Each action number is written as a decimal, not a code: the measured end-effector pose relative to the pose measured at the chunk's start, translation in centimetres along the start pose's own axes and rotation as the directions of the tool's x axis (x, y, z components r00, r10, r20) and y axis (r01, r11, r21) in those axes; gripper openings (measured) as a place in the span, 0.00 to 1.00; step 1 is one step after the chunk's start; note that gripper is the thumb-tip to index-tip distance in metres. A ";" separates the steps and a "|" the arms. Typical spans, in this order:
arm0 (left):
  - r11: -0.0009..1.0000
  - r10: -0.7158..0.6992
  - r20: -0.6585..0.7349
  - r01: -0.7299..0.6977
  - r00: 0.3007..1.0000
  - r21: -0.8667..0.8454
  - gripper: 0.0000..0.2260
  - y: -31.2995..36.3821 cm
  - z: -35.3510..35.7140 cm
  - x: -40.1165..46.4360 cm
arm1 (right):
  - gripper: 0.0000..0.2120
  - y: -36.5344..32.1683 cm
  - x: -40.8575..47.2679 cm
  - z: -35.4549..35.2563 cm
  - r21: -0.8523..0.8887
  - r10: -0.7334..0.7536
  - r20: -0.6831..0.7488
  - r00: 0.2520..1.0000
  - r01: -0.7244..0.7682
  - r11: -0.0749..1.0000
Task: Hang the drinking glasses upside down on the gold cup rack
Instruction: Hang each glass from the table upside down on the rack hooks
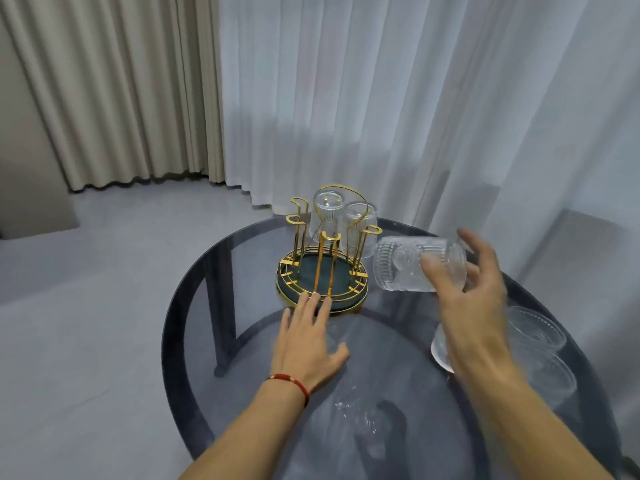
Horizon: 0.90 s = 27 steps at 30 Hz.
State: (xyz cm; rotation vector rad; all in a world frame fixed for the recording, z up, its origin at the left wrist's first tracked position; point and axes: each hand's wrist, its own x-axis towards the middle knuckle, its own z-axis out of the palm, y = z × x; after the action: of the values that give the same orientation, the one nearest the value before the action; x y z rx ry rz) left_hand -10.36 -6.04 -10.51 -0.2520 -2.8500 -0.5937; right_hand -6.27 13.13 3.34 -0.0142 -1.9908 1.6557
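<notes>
The gold cup rack [304,271] with a dark green round base stands on the far side of the glass table. Two ribbed glasses hang upside down on its back pegs, one [327,216] at left and one [360,225] at right. My right hand [467,289] holds a third ribbed glass [405,265] tipped on its side, mouth facing left, just right of the rack. My left hand [308,337] lies flat on the table with fingers spread, fingertips touching the rack's front rim.
The round smoked-glass table [194,306] has dark legs showing through it. More ribbed glasses [540,344] stand at the right edge, and one [441,348] is partly hidden behind my right forearm. Curtains hang close behind the table.
</notes>
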 end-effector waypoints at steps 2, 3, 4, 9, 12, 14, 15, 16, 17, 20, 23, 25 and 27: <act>1.000 0.023 -0.009 -0.023 1.000 0.005 0.36 0.1 0.1 -0.1 | 0.32 -2.2 2.6 1.9 0.021 -0.014 -0.017 1.000 0.014 1.000; 0.999 0.039 -0.020 -0.039 0.999 0.012 0.36 0.1 0.1 -0.2 | 0.33 -3.3 4.0 3.0 0.033 -0.030 -0.014 0.999 0.031 0.999; 0.998 0.057 -0.030 -0.057 0.998 0.015 0.36 0.1 0.1 -0.3 | 0.33 -4.4 5.4 4.3 0.043 -0.052 0.000 0.999 0.052 0.998; 0.996 0.093 -0.068 -0.094 0.993 -0.002 0.36 -0.4 0.0 -0.3 | 0.32 -9.2 10.6 11.7 -0.016 -0.128 0.160 0.979 0.133 0.991; 0.995 0.094 -0.066 -0.094 0.993 -0.010 0.36 -0.7 0.1 -0.2 | 0.32 -10.0 12.2 15.2 -0.155 -0.154 0.263 0.952 0.200 0.967; 0.996 0.092 -0.057 -0.093 0.994 -0.016 0.36 -0.8 0.3 -0.2 | 0.33 -9.7 12.8 16.9 -0.245 -0.132 0.331 0.934 0.221 0.944; 0.995 0.093 -0.057 -0.094 0.994 -0.019 0.36 -0.8 0.3 -0.1 | 0.33 -9.4 13.1 17.5 -0.285 -0.111 0.352 0.930 0.219 0.933; 0.995 0.095 -0.064 -0.096 0.993 -0.021 0.35 -0.8 0.3 -0.1 | 0.33 -9.1 13.4 18.0 -0.322 -0.088 0.365 0.927 0.214 0.922; 0.995 0.092 -0.072 -0.094 0.993 -0.023 0.35 -0.7 0.3 -0.1 | 0.33 -8.7 13.6 18.4 -0.355 -0.066 0.377 0.924 0.210 0.911; 0.995 0.084 -0.072 -0.087 0.994 -0.040 0.35 -0.6 0.3 -0.2 | 0.32 -7.7 13.9 19.5 -0.440 -0.040 0.426 0.904 0.246 0.864; 0.996 0.078 -0.069 -0.081 0.995 -0.044 0.35 -0.6 0.3 -0.2 | 0.33 -6.7 14.2 20.3 -0.504 -0.050 0.475 0.878 0.318 0.803; 0.996 0.073 -0.080 -0.077 0.994 -0.041 0.34 -0.5 0.3 -0.2 | 0.33 -6.0 14.3 20.7 -0.533 -0.038 0.499 0.866 0.341 0.775; 0.996 0.073 -0.081 -0.077 0.994 -0.041 0.34 -0.5 0.3 -0.2 | 0.33 -5.3 14.5 21.0 -0.563 -0.028 0.524 0.851 0.371 0.739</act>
State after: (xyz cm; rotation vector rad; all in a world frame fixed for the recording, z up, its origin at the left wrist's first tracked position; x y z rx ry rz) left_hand -10.37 -6.41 -10.96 -0.3335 -2.7401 -0.6367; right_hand -25.43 -2.23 11.94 0.3987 -2.7495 0.7841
